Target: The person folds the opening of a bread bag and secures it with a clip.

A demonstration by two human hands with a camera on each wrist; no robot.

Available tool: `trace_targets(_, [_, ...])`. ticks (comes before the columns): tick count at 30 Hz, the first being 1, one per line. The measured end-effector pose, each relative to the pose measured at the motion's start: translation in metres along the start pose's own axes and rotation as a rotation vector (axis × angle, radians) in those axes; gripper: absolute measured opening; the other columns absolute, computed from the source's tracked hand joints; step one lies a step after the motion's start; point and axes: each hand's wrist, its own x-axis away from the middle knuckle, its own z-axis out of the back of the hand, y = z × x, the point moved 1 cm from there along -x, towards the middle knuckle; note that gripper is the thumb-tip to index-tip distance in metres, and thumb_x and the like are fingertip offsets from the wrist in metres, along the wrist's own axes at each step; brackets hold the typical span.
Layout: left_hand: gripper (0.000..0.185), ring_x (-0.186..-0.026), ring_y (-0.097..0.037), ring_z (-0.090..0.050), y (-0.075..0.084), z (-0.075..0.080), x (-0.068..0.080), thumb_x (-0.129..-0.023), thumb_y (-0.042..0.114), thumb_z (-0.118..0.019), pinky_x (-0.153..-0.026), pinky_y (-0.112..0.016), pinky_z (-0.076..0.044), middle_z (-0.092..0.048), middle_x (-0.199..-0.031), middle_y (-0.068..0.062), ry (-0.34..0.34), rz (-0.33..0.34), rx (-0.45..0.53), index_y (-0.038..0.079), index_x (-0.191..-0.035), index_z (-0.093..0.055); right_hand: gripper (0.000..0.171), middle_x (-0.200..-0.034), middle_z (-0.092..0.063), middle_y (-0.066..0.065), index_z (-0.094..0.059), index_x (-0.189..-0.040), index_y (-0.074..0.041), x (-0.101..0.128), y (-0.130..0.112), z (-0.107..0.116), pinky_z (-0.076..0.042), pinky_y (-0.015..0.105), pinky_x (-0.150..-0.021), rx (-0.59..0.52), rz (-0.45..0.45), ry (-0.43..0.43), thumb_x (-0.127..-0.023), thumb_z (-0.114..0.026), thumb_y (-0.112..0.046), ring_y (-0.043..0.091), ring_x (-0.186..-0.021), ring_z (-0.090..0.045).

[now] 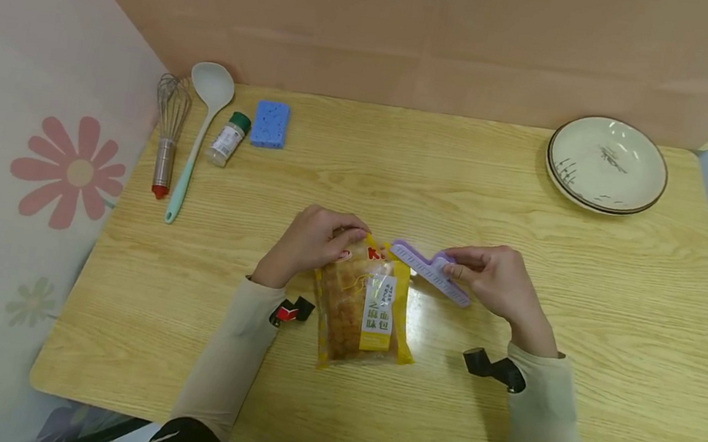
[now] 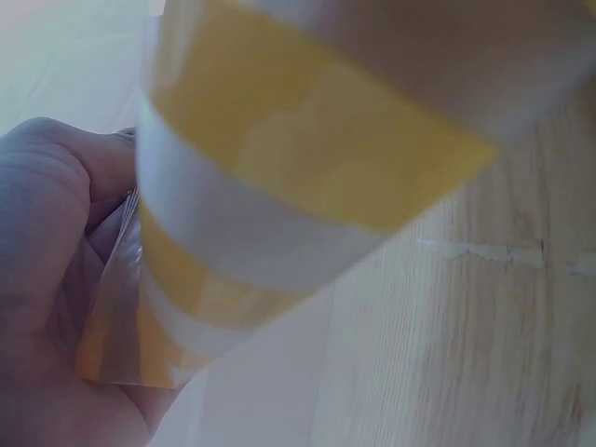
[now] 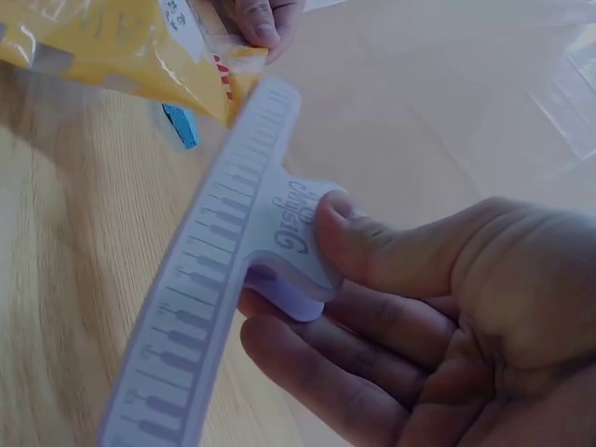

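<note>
A yellow, clear-windowed bag of bread (image 1: 346, 308) is in front of me, its top edge raised toward my hands. My left hand (image 1: 318, 242) pinches the bag's top left corner between thumb and fingers. In the left wrist view the yellow and clear film of the bread bag (image 2: 279, 158) fills much of the picture. My right hand (image 1: 496, 279) holds a lilac bag clip (image 1: 430, 271) by its handles, thumb on one side and fingers on the other. The clip (image 3: 209, 251) bears a piano-key print, and its far end overlaps the bag's top right corner.
At the back left lie a whisk (image 1: 169, 132), a spoon (image 1: 199, 135) with a mint handle, a green-capped jar (image 1: 229, 139) and a blue sponge (image 1: 270, 124). Stacked plates (image 1: 606, 163) stand at the back right, near the wall.
</note>
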Motion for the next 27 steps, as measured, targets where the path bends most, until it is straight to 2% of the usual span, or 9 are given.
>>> trace_targets(7, [0.016, -0.046, -0.003, -0.036, 0.001, -0.001, -0.001, -0.101, 0.012, -0.069, -0.049, -0.024, -0.033, -0.073, -0.072, -0.003, 0.010, -0.017, 0.005, 0.004, -0.103, -0.081, 0.022, -0.104, -0.077, 0.022, -0.079, -0.111, 0.003, -0.001, 0.000, 0.000, -0.053, 0.022, -0.065, 0.034, 0.009, -0.009, -0.094, -0.077, -0.011, 0.030, -0.088, -0.077])
trace_targets(16, [0.015, -0.048, -0.001, -0.046, 0.003, -0.004, -0.003, -0.101, 0.012, -0.068, -0.050, -0.023, -0.039, -0.076, -0.079, -0.004, 0.005, -0.036, 0.011, 0.003, -0.103, -0.081, 0.020, -0.103, -0.077, 0.022, -0.080, -0.107, 0.001, -0.001, -0.005, -0.004, -0.053, 0.021, -0.064, 0.052, 0.062, 0.003, -0.091, -0.080, -0.010, 0.028, -0.084, -0.077])
trace_targets(22, [0.015, -0.049, 0.001, -0.051, 0.004, -0.008, -0.004, -0.101, 0.011, -0.069, -0.051, -0.023, -0.041, -0.076, -0.077, -0.003, -0.009, -0.045, 0.012, 0.003, -0.103, -0.081, 0.023, -0.106, -0.076, 0.023, -0.079, -0.111, 0.003, -0.001, -0.007, -0.008, -0.055, 0.024, -0.066, 0.033, 0.057, -0.020, -0.092, -0.079, -0.011, 0.031, -0.086, -0.077])
trace_targets(27, [0.015, -0.050, 0.000, -0.051, 0.004, -0.010, -0.005, -0.100, 0.012, -0.069, -0.051, -0.022, -0.039, -0.077, -0.079, -0.003, -0.018, -0.034, 0.001, 0.003, -0.105, -0.081, 0.027, -0.109, -0.075, 0.024, -0.077, -0.116, 0.004, -0.002, -0.006, -0.010, -0.057, 0.031, -0.071, 0.035, 0.050, -0.033, -0.094, -0.078, -0.012, 0.030, -0.087, -0.075])
